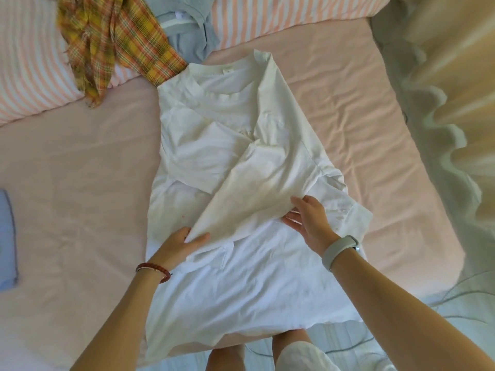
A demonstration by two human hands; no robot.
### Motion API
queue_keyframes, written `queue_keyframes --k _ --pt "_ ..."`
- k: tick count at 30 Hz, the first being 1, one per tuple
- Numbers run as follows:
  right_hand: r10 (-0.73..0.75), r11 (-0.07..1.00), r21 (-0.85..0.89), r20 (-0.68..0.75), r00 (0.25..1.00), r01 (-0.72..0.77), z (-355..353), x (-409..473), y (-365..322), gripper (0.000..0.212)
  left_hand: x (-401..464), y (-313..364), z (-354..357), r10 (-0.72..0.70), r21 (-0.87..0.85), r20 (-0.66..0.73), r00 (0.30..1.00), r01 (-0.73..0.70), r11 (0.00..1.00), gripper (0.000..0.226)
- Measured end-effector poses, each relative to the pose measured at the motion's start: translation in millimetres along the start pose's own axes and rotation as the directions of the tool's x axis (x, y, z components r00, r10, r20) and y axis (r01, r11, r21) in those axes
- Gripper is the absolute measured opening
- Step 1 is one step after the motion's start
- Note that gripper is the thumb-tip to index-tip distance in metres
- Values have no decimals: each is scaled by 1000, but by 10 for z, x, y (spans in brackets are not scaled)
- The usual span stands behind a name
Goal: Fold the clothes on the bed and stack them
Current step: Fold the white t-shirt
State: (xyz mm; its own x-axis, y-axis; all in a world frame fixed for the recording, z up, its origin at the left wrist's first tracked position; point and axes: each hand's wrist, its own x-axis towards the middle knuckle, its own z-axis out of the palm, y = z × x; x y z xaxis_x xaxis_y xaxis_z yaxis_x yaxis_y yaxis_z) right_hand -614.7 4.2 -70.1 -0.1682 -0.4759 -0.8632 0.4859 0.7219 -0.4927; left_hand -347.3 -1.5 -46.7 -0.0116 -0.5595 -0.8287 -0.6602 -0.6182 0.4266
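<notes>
Pink-sheeted bed (334, 108), striped pillows (29, 84), ruffled curtain (439, 108) at right, soft daylight

White tee (241, 277) flat on pink bed (80, 170), L hand (179, 243) pinching tip of folded-over sleeve, R hand (310, 223) gripping same fold just to its right; plaid scarf (112, 38) & blue garment (187, 36) well beyond both hands.

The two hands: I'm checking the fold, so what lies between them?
In the head view, the folded-over side flap of the white T-shirt spans from the left hand to the right hand.
</notes>
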Motion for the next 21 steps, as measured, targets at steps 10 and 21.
queue_keyframes --k 10,21 --pt "-73 994 -68 218 973 89 278 -255 243 27 -284 -79 -242 156 -38 80 984 -154 987 61" --pt "-194 634 -769 -56 979 82 -42 -265 481 14 108 -409 -95 -12 322 -163 986 65 945 17"
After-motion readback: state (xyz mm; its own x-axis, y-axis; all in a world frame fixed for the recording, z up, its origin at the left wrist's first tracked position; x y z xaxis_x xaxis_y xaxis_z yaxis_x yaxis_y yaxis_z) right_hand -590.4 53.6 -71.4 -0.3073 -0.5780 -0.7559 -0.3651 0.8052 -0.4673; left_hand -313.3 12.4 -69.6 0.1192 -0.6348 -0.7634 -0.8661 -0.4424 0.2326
